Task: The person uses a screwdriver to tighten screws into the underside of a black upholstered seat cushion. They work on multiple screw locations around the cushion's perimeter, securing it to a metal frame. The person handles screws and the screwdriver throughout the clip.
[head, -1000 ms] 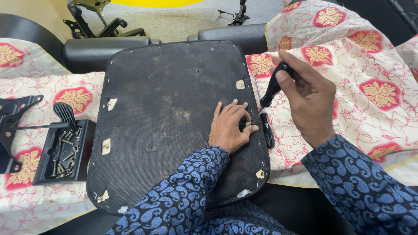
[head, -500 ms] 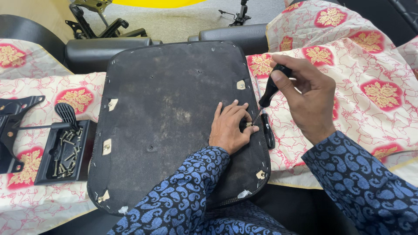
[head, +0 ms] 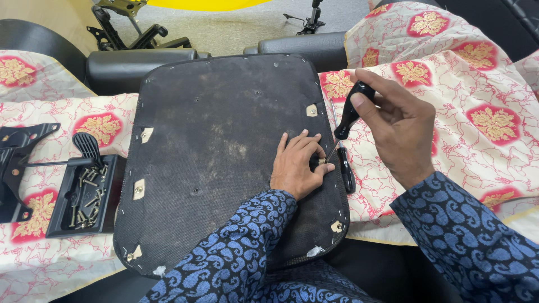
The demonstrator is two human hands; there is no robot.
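Note:
A black chair seat base (head: pixel 224 140) lies upside down in front of me on a patterned cloth. My left hand (head: pixel 296 165) rests on its right edge, fingers pinched around a small screw at the spot where a screwdriver tip meets the board. My right hand (head: pixel 396 126) grips the black handle of the screwdriver (head: pixel 348 115), held tilted with the shaft pointing down-left to that spot. A second black tool (head: pixel 347 168) lies on the cloth just right of the seat edge.
A black tray with several screws (head: pixel 84 199) sits at the left beside a black metal bracket (head: pixel 17 163). Black chair armrests (head: pixel 140 62) lie behind the seat. Chair mechanism parts (head: pixel 129 25) stand on the floor beyond.
My right hand has turned slightly on the screwdriver handle, fingers shifting over the top. My left hand stays pinched at the same spot on the seat edge.

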